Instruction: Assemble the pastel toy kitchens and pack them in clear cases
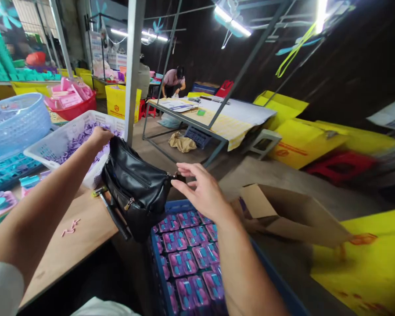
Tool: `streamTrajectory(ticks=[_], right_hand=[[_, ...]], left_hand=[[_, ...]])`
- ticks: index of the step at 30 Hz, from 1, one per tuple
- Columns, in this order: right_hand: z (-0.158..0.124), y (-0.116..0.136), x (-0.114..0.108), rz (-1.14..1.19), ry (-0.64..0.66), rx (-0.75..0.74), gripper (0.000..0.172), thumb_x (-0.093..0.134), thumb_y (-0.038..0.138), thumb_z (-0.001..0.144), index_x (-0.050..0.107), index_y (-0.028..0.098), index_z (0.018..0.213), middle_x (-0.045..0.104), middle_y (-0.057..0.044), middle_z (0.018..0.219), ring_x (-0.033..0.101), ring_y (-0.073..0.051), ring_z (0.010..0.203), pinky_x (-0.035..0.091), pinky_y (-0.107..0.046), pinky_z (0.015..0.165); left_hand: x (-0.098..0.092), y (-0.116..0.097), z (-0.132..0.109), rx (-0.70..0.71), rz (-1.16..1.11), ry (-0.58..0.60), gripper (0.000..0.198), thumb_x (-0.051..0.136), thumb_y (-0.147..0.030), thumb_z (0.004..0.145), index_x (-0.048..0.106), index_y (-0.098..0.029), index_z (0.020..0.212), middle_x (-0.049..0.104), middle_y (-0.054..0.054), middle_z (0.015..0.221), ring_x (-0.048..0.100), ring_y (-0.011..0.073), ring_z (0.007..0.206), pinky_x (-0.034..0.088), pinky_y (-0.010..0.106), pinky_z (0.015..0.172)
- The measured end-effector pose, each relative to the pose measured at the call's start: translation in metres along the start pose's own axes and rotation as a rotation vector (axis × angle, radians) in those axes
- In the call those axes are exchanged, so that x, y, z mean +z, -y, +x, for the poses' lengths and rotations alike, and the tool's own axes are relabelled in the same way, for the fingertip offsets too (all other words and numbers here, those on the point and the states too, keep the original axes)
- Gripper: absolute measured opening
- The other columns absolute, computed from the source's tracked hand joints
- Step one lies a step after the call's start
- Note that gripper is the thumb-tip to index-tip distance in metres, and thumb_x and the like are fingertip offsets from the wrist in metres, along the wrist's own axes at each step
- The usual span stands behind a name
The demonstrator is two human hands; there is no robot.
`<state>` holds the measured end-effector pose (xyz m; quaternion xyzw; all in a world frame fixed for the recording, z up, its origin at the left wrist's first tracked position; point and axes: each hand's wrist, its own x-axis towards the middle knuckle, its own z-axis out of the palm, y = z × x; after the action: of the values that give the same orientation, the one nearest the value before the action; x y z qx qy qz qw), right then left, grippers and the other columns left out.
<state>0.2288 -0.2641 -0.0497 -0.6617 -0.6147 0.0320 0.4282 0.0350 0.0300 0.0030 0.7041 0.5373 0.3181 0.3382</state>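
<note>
A black leather bag (136, 186) hangs over the corner of the wooden table (75, 243). My left hand (100, 136) grips the top of the bag beside a grey post (133, 70). My right hand (200, 188) pinches the zipper pull at the bag's right end. Below the bag stands a blue crate (169, 208) filled with pink and purple packaged items (189, 259).
A white basket (57, 142) of purple pieces and a blue basket (18, 120) sit on the table at left. An open cardboard box (283, 215) and yellow boxes (365, 259) lie on the floor at right. A person (174, 81) bends over a far table (217, 116).
</note>
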Motion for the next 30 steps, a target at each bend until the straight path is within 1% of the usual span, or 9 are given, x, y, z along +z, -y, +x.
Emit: streamTrajectory(ticks=[2,4,7,9,11,16,23,27,30], right_hand=[[-0.012,-0.013,0.016,0.043,-0.061,0.154,0.052,0.071,0.061,0.081,0.066,0.020,0.112,0.067,-0.012,0.112,0.069,-0.025,0.096,0.058,-0.038,0.077],[-0.013,-0.019,0.036,0.084,-0.042,0.222,0.048,0.072,0.063,0.078,0.066,0.019,0.097,0.068,-0.010,0.099,0.069,-0.024,0.089,0.057,-0.042,0.083],[-0.008,-0.015,0.056,0.175,-0.062,0.228,0.041,0.073,0.058,0.079,0.062,0.020,0.090,0.067,-0.007,0.089,0.066,-0.022,0.084,0.056,-0.042,0.086],[-0.008,-0.008,0.061,0.195,-0.150,0.203,0.039,0.073,0.056,0.078,0.060,0.021,0.089,0.065,-0.009,0.095,0.065,-0.024,0.092,0.054,-0.044,0.090],[-0.011,-0.001,0.061,0.184,-0.257,0.154,0.039,0.072,0.058,0.077,0.058,0.022,0.087,0.062,-0.013,0.109,0.061,-0.028,0.111,0.049,-0.046,0.101],[-0.015,0.014,0.050,0.285,-0.108,0.162,0.049,0.074,0.060,0.075,0.050,0.023,0.099,0.066,-0.006,0.096,0.065,-0.023,0.089,0.052,-0.037,0.083],[-0.034,0.063,0.013,0.077,0.048,0.045,0.033,0.072,0.040,0.085,0.051,0.022,0.066,0.047,0.005,0.060,0.048,-0.013,0.063,0.036,-0.027,0.065],[-0.052,0.074,0.028,0.301,0.095,0.059,0.028,0.065,0.038,0.088,0.054,0.021,0.069,0.049,0.004,0.066,0.048,-0.011,0.062,0.039,-0.024,0.061],[-0.056,0.064,0.051,0.450,-0.099,0.208,0.029,0.067,0.048,0.085,0.053,0.023,0.085,0.050,0.005,0.071,0.051,-0.012,0.063,0.044,-0.023,0.059]], left_hand=[[0.000,-0.013,-0.021,0.184,0.093,-0.109,0.030,0.066,-0.018,0.085,0.064,-0.011,0.114,0.062,0.019,0.125,0.055,0.0346,0.124,0.045,0.052,0.104],[0.010,-0.027,-0.047,0.516,0.216,-0.014,0.028,0.064,-0.020,0.085,0.067,-0.013,0.112,0.065,0.016,0.125,0.054,0.0312,0.125,0.040,0.046,0.109],[0.038,-0.042,-0.081,1.010,0.462,0.608,0.022,0.055,-0.025,0.093,0.073,-0.015,0.101,0.074,0.009,0.100,0.066,0.0195,0.096,0.047,0.028,0.092],[0.052,-0.048,-0.093,1.075,0.542,0.935,0.024,0.051,-0.025,0.095,0.074,-0.016,0.097,0.076,0.004,0.090,0.065,0.0130,0.080,0.046,0.019,0.078],[0.056,-0.052,-0.097,1.021,0.499,1.054,0.024,0.052,-0.025,0.095,0.074,-0.015,0.097,0.076,0.003,0.088,0.064,0.0108,0.077,0.045,0.016,0.073],[0.032,-0.063,-0.103,0.908,0.269,1.147,0.024,0.062,-0.031,0.088,0.072,-0.010,0.094,0.073,0.005,0.081,0.062,0.0122,0.072,0.047,0.019,0.068],[0.001,-0.064,-0.120,0.928,0.315,1.052,0.022,0.060,-0.032,0.089,0.068,-0.011,0.089,0.068,0.006,0.080,0.059,0.0123,0.069,0.045,0.020,0.065],[-0.003,-0.049,-0.126,0.969,0.398,0.948,0.026,0.055,-0.035,0.093,0.066,-0.012,0.090,0.067,0.006,0.083,0.059,0.0129,0.074,0.044,0.020,0.069],[-0.004,-0.043,-0.132,0.929,0.398,0.962,0.032,0.052,-0.041,0.094,0.065,-0.012,0.089,0.065,0.004,0.078,0.055,0.0118,0.070,0.042,0.020,0.064]])
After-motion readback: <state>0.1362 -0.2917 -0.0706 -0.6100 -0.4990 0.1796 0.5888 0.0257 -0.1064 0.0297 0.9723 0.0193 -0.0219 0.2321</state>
